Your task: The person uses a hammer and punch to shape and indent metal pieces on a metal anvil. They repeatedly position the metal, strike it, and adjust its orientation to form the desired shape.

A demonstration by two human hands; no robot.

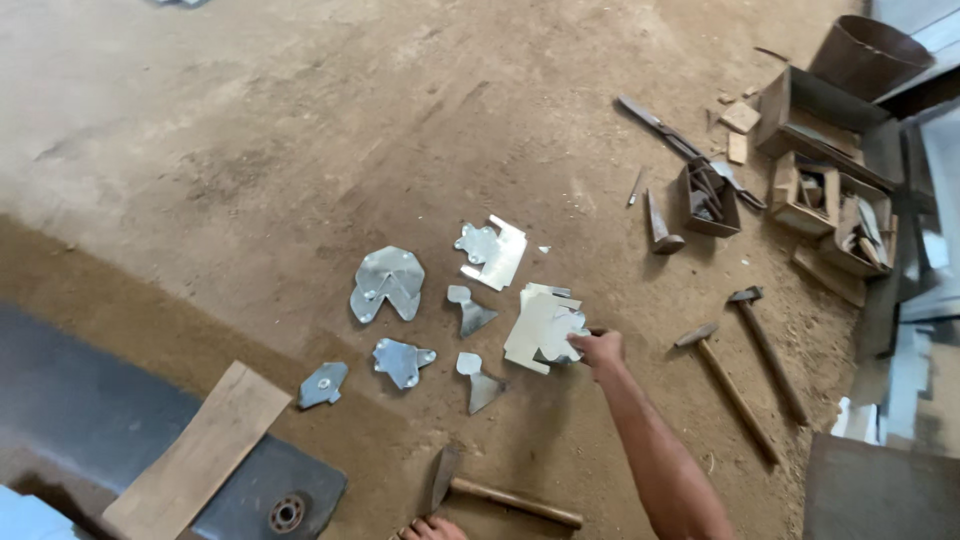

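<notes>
My right hand [599, 349] reaches down to the dirt floor and pinches the edge of a stack of cut sheet-metal pieces [540, 325]. Other shiny cut-outs lie to its left: a large folded one [388, 282], a flat plate with a shaped piece on it [494, 251], two small pointed ones [469, 311] [480, 382], and two lobed ones [402, 360] [322, 384]. A hammer [500, 492] lies near my bare toes [432, 528] at the bottom edge. My left hand is out of sight.
Two long-handled hammers [735, 385] [770, 350] lie to the right. Small boxes of metal parts [830, 200], a chisel [657, 225] and shears [685, 145] sit at upper right. A wooden board [200, 455] rests on a dark slab [90, 420] at lower left. Sheet metal [900, 380] is stacked along the right edge.
</notes>
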